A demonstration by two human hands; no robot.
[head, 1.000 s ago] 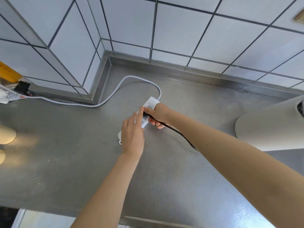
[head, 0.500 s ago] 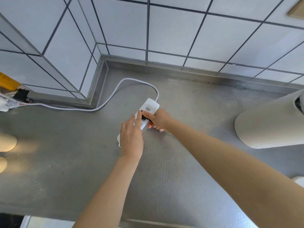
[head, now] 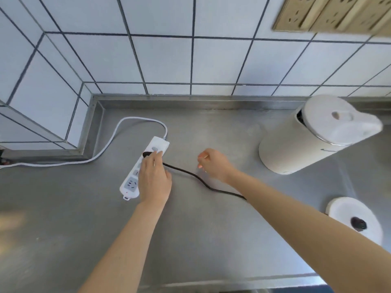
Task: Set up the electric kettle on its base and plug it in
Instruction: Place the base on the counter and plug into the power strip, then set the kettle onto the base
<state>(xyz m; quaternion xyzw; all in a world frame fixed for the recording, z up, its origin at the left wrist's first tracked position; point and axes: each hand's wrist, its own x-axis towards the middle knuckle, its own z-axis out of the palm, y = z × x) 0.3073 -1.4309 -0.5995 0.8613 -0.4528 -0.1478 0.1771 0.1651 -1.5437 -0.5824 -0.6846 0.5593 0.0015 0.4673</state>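
A white power strip (head: 131, 183) lies on the steel counter (head: 63, 218), its white cable (head: 101, 153) running off to the left. A black plug (head: 146, 154) sits in one of its upper sockets. My left hand (head: 154, 179) rests flat on the strip, fingertips at the plug. The black cord (head: 190, 175) trails right from the plug and passes under my right forearm. My right hand (head: 213, 166) hovers to the right of the strip with loosely curled fingers, holding nothing. The white kettle (head: 306, 138) stands at the right on the counter, apart from its round white base (head: 355, 218) nearer me.
Tiled walls meet in a corner behind the strip. Beige wall sockets (head: 330, 13) sit high on the right. A raised steel lip (head: 190, 101) runs along the back of the counter. The counter's front edge (head: 232, 281) is close below my arms.
My right hand has let go of the plug and pulled away to the right. The plug now sits in the strip. My view has swung right, showing the kettle and base.
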